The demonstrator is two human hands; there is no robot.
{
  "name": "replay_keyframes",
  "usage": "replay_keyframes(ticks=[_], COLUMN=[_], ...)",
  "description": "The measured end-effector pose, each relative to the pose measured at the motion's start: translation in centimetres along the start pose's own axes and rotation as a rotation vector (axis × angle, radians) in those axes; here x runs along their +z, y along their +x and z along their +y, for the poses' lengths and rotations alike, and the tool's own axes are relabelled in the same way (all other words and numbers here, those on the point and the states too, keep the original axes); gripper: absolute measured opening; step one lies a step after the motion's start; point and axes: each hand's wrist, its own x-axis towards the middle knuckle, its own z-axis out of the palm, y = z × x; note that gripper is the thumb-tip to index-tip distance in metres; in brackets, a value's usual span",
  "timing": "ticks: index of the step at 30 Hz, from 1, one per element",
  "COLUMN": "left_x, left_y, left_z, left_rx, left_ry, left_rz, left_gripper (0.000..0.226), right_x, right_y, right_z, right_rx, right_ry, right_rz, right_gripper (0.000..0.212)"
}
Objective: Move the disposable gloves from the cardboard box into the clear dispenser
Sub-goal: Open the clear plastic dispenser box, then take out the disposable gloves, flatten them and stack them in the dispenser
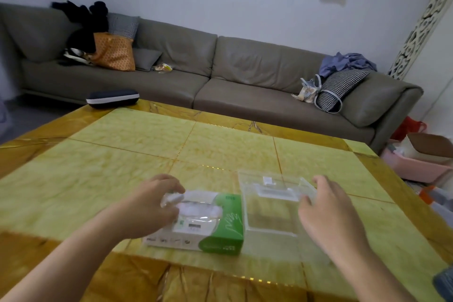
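The left hand (pixel 149 206) pinches a bunch of white gloves (pixel 196 206) at the top slot of the green and white cardboard box (pixel 220 235) — the gloves are partly out of it. Just beside the box on the yellow table (pixel 122 154) sits the clear dispenser (pixel 269 208) (see-through). The right hand (pixel 328 211) is by its right wall with fingers loosely spread — touching or not, it is too blurry to tell.

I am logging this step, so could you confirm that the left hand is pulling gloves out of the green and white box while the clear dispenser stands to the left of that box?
Not quite. The head view shows the clear dispenser standing to the right of the green and white box, not the left. The rest holds: the left hand is pulling gloves out of it.
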Motion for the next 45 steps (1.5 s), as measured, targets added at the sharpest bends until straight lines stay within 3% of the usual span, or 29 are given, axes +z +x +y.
replay_keyframes(ticks=[4, 7, 9, 14, 18, 21, 26, 31, 32, 34, 36, 39, 45], left_x=[0.5, 1.0, 1.3, 1.5, 1.0, 0.8, 1.2, 1.2, 1.1, 1.0, 1.0, 1.2, 1.1], left_y=[-0.3, -0.2, -0.1, -0.5, -0.7, -0.9, -1.1, -1.2, -1.2, -1.2, -1.2, -1.3, -1.2], left_z=[-0.1, 0.3, 0.4, 0.4, 0.4, 0.2, 0.5, 0.5, 0.5, 0.5, 0.4, 0.3, 0.5], left_rx=[0.033, 0.060, 0.067, 0.053, 0.015, -0.003, 0.013, 0.037, 0.046, 0.053, 0.046, 0.000, -0.030], left_ry=[0.017, 0.046, 0.071, 0.087, 0.046, -0.004, -0.026, 0.002, 0.009, 0.001, -0.012, -0.036, -0.018], left_rz=[0.031, 0.084, 0.117, 0.154, 0.058, -0.052, -0.029, -0.013, -0.014, -0.020, -0.022, -0.020, -0.008], left_gripper=[0.017, 0.008, 0.003, 0.007, 0.008, 0.039, 0.050, 0.052, 0.050, 0.045, 0.044, 0.048, 0.054], right_x=[0.9, 2.8, 3.9, 5.9, 6.8, 7.3, 7.0, 6.4, 6.1, 5.9, 6.0, 6.7, 5.9], right_y=[-2.1, -4.5, -5.5, -5.4, -5.2, -4.9, -4.8, -4.3, -4.2, -4.2, -4.5, -4.0, -2.6], right_z=[-5.4, -9.7, -11.7, -12.9, -12.1, -11.9, -12.1, -11.7, -11.6, -11.7, -12.1, -12.1, -11.0], right_rx=[-0.366, -0.704, -0.809, -0.726, -0.602, -0.559, -0.588, -0.571, -0.610, -0.706, -0.744, -0.698, -0.614], right_ry=[-0.042, -0.009, -0.001, -0.040, 0.078, 0.179, 0.260, 0.177, 0.172, 0.176, 0.141, 0.138, 0.131], right_rz=[0.101, -0.006, -0.120, -0.214, -0.166, -0.101, 0.007, 0.031, -0.024, -0.192, -0.256, -0.162, -0.147], right_gripper=[0.043, 0.049, 0.053, 0.032, 0.025, 0.016, 0.017, 0.013, 0.015, 0.041, 0.053, 0.028, 0.012])
